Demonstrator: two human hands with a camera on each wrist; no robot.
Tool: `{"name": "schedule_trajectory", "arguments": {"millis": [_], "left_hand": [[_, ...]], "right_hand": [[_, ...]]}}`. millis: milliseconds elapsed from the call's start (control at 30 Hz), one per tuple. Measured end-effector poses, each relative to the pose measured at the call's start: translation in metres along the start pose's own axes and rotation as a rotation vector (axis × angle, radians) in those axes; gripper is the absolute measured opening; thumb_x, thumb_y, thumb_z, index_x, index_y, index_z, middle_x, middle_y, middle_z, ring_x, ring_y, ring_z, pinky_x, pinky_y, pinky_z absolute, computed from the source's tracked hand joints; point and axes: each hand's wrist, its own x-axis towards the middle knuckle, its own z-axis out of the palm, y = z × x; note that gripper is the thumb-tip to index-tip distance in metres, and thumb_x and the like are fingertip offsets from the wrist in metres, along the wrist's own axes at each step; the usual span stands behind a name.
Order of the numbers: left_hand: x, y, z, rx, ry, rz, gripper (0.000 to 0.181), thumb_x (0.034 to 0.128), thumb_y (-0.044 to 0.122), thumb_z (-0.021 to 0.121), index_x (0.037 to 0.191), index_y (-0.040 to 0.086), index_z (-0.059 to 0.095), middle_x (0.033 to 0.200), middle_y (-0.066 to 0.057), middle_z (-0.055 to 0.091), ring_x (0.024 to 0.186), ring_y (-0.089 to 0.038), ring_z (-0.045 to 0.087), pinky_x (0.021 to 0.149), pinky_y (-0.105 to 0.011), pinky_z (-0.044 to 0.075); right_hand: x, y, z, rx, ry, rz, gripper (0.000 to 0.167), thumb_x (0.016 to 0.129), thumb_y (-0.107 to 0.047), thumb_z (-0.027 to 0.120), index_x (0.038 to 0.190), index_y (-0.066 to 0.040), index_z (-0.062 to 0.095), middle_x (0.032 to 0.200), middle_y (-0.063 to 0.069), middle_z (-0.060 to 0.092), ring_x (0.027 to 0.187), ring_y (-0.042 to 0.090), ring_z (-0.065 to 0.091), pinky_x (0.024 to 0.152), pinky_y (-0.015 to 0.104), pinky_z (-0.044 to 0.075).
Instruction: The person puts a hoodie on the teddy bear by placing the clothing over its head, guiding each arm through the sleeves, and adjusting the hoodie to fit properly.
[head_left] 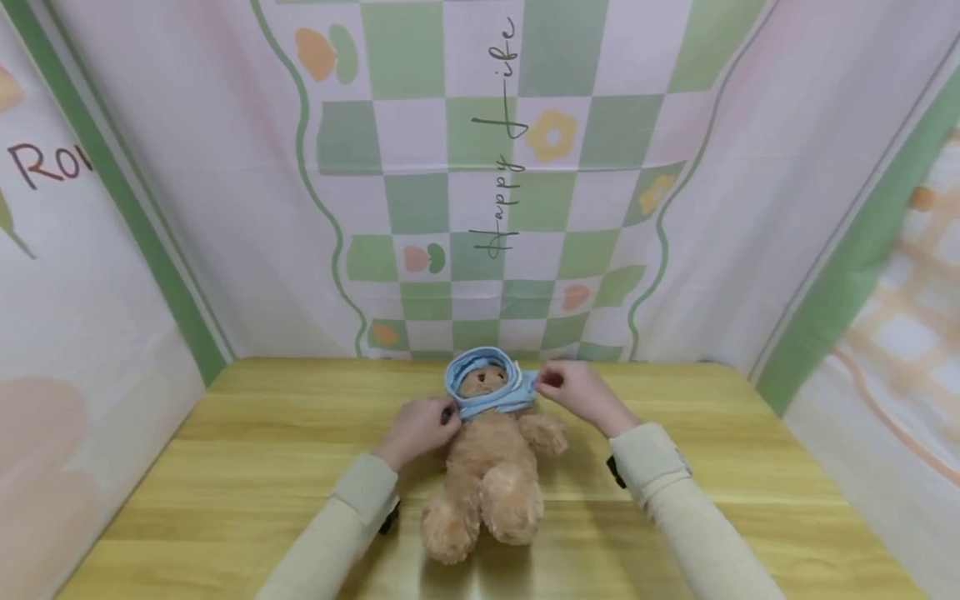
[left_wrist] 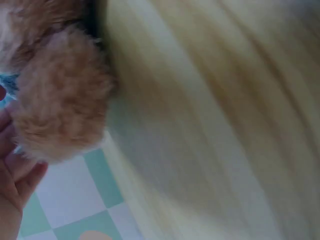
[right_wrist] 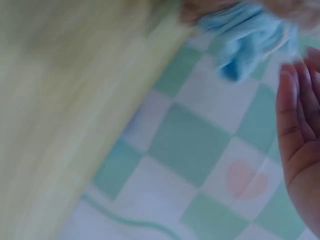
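Observation:
A light-brown teddy bear (head_left: 491, 450) lies on its back, legs toward me. A small blue hoodie (head_left: 480, 408) with a white drawstring is bunched round its head and neck, leaving the face in the opening. My left hand (head_left: 423, 425) pinches the hoodie's edge at the bear's left side in the head view; in the left wrist view its fingers lie behind a furry paw (left_wrist: 62, 95). Beside the hoodie's sleeve on the other side is my right hand (head_left: 581, 392). In the right wrist view its fairly straight fingers stand just apart from the blue cloth (right_wrist: 247, 37).
The wood-grain table (head_left: 285, 442) extends on both sides of the bear. Behind its far edge hangs a green-and-white checked cloth (head_left: 480, 200) with printed lettering. More printed cloth (head_left: 90, 333) borders the left and right sides. Both wrist views are partly blurred.

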Motion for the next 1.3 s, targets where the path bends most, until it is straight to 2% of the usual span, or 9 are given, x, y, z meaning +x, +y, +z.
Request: {"name": "schedule_trajectory", "arguments": {"millis": [133,267,400,533,633,733,967,1167,1300], "left_hand": [[0.006,0.003,-0.006,0.037,0.176,-0.027,0.022,0.0935,0.023,0.056,0.073,0.015,0.050,0.061,0.004,0.049,0.050,-0.007,0.040,0.047,-0.020,0.029],[0.018,0.014,-0.011,0.057,0.272,-0.007,0.011,0.0939,0.024,0.060,0.091,0.014,0.062,0.083,-0.001,0.061,0.061,-0.011,0.054,0.050,-0.022,0.042],[0.031,0.024,-0.016,-0.033,0.205,-0.013,0.019,0.0945,0.028,0.059,0.105,0.014,0.066,0.100,-0.004,0.064,0.081,-0.017,0.063,0.068,-0.030,0.054],[0.039,0.026,-0.018,-0.120,0.092,-0.090,0.027,0.0939,0.031,0.059,0.114,0.014,0.066,0.110,-0.005,0.065,0.098,-0.022,0.064,0.084,-0.037,0.054],[0.041,0.025,-0.019,-0.138,0.014,-0.120,0.028,0.0929,0.031,0.060,0.113,0.014,0.066,0.107,-0.007,0.065,0.095,-0.022,0.063,0.080,-0.038,0.053],[0.041,0.023,-0.020,-0.127,-0.019,-0.102,0.023,0.0922,0.030,0.061,0.107,0.014,0.067,0.104,-0.007,0.064,0.091,-0.022,0.062,0.075,-0.036,0.051],[0.037,0.018,-0.021,-0.079,0.054,-0.082,0.011,0.0932,0.020,0.061,0.094,0.010,0.064,0.097,-0.008,0.064,0.086,-0.023,0.062,0.073,-0.037,0.051],[0.036,0.016,-0.017,-0.068,0.125,-0.059,0.010,0.0940,0.019,0.060,0.093,0.009,0.063,0.094,-0.009,0.063,0.084,-0.023,0.062,0.072,-0.037,0.052],[0.034,0.017,-0.011,-0.014,0.205,-0.048,0.007,0.0919,0.015,0.063,0.094,0.008,0.063,0.093,-0.009,0.064,0.084,-0.024,0.062,0.071,-0.037,0.053]], "right_hand": [[-0.010,0.019,0.007,-0.031,-0.076,0.037,0.011,0.088,-0.010,0.066,0.086,-0.003,0.074,0.081,0.007,0.072,0.072,0.014,0.065,0.066,0.030,0.053],[-0.016,0.026,0.023,0.034,-0.103,0.063,0.017,0.089,-0.006,0.063,0.101,0.000,0.073,0.096,0.015,0.073,0.086,0.025,0.068,0.075,0.035,0.056],[-0.018,0.025,0.037,0.127,-0.050,0.061,0.030,0.087,0.009,0.054,0.113,0.001,0.067,0.110,0.021,0.068,0.095,0.034,0.065,0.083,0.043,0.055],[-0.015,0.020,0.048,0.192,0.028,0.027,0.031,0.085,0.013,0.053,0.112,0.003,0.064,0.114,0.023,0.064,0.099,0.039,0.063,0.085,0.048,0.053],[-0.011,0.017,0.056,0.206,0.084,0.077,0.026,0.086,0.012,0.051,0.107,0.004,0.063,0.109,0.023,0.064,0.098,0.039,0.062,0.085,0.047,0.052],[-0.007,0.014,0.062,0.175,0.143,0.156,0.024,0.087,0.010,0.049,0.104,0.005,0.065,0.104,0.022,0.066,0.095,0.037,0.062,0.085,0.047,0.051],[-0.002,0.006,0.069,0.084,0.246,0.151,0.022,0.087,-0.009,0.064,0.106,0.001,0.069,0.106,0.020,0.069,0.096,0.035,0.064,0.087,0.047,0.051],[0.001,0.006,0.072,0.104,0.346,0.030,0.009,0.087,-0.009,0.066,0.090,-0.003,0.071,0.093,0.014,0.069,0.086,0.029,0.064,0.079,0.042,0.052],[0.002,0.010,0.072,0.117,0.337,-0.037,0.006,0.087,-0.005,0.065,0.082,-0.004,0.068,0.089,0.011,0.065,0.085,0.026,0.061,0.079,0.039,0.051]]}}
